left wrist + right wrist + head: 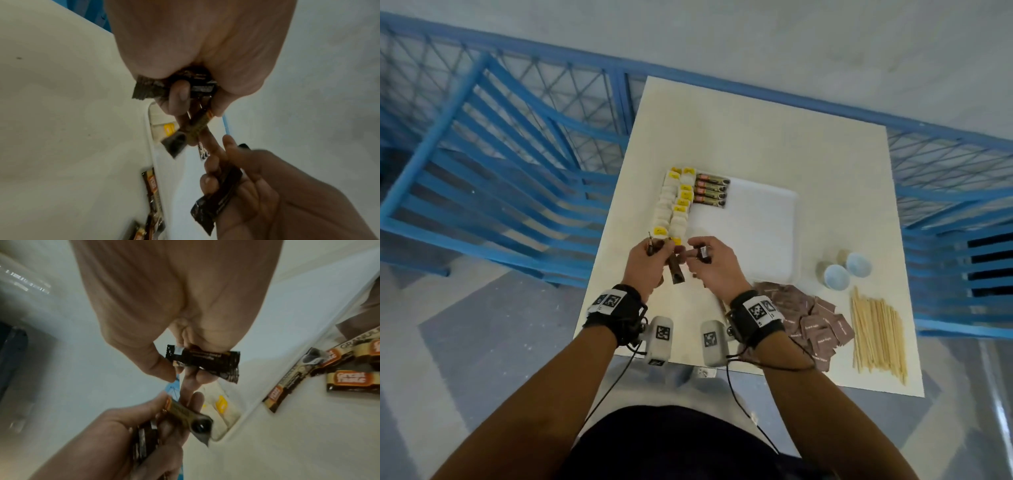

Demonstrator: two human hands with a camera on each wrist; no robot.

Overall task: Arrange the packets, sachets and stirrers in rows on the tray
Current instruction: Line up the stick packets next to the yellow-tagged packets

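Dark foil coffee sticks fill both hands: the left hand point(649, 260) clutches a bundle point(174, 88) as a supply, the right hand point(717, 265) pinches one stick point(203, 361) to lay next. On the tray point(756, 222), rows sit at nine to eleven o'clock; the three o'clock side lies open. Stirrers point(876, 337) wait on the bench point(756, 137) at four o'clock.

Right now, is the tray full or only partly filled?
Partly filled. The tray holds tea bags and coffee sticks along its left and far side; the rest is bare.
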